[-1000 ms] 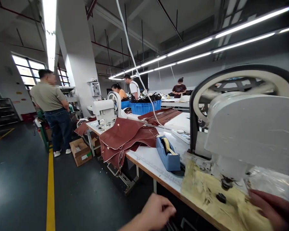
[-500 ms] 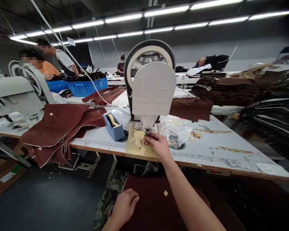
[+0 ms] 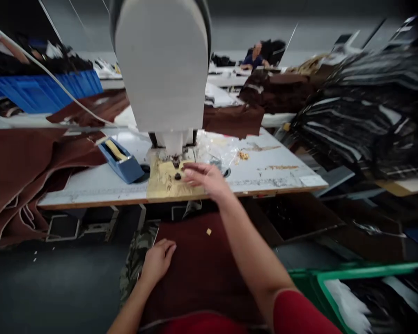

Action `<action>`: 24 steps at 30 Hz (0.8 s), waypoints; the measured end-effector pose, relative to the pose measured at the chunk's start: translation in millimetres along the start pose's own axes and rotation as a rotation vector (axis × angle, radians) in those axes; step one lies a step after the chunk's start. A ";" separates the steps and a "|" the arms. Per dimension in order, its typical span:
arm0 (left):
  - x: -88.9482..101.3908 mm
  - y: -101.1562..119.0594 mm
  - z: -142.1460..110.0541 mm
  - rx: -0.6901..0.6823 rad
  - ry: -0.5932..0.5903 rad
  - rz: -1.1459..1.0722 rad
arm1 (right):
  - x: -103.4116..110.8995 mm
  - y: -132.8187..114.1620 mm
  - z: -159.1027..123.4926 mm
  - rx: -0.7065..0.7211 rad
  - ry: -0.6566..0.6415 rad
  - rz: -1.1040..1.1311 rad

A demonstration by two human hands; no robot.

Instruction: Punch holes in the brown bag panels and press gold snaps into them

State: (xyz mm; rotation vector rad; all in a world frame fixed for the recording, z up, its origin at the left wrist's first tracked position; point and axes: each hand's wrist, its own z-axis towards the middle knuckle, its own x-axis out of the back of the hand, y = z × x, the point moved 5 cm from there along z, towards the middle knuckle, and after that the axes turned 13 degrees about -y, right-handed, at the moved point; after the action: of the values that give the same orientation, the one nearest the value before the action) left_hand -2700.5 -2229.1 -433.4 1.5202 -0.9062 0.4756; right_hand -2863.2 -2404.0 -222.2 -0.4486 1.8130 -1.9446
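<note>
Tan sheet point(image 3: 164, 182) lies under the sewing machine's presser foot point(image 3: 176, 158), our open right hand point(image 3: 205, 178) spread over it as if to steady it, our left hand point(image 3: 157, 262) resting open on the maroon panel point(image 3: 198, 264) in our lap.

A white-topped cutting table point(image 3: 264, 174) with a wooden front edge runs across the view. Near its left end sits a blue tape dispenser point(image 3: 121, 163) holding a roll of tan tape, and past its left edge hang large brown leather panels point(image 3: 14, 171). A clear plastic bag point(image 3: 216, 153) lies toward the back edge, with gold scraps point(image 3: 243, 155) just to its right. A brown leather piece point(image 3: 233, 120) overhangs the far edge. Beyond the table stands a blue plastic crate point(image 3: 45, 86) at left, and a seated co-worker point(image 3: 254, 58) is at the far table. Striped material point(image 3: 365, 116) is heaped at right, above a green crate point(image 3: 369, 270).
</note>
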 end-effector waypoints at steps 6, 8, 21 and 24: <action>9.1 5.9 25.8 -0.043 0.018 0.095 | 175.4 -22.8 -28.7 -0.016 0.676 -1.087; 2.7 18.9 52.3 -0.097 -0.070 0.113 | 210.3 -14.3 -25.3 -0.146 0.678 -1.203; 21.8 101.7 50.1 -0.277 -0.283 0.164 | 228.3 13.0 -12.3 -0.235 0.587 -1.239; 87.3 106.0 -22.4 -0.310 -0.117 0.277 | 225.5 5.5 -13.2 -0.160 0.582 -1.179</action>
State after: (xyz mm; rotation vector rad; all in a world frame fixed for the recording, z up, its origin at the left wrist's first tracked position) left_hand -2724.2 -2225.5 -296.3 1.1553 -1.2310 0.4239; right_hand -3061.2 -2511.1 -242.7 -1.3540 2.3373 -2.9021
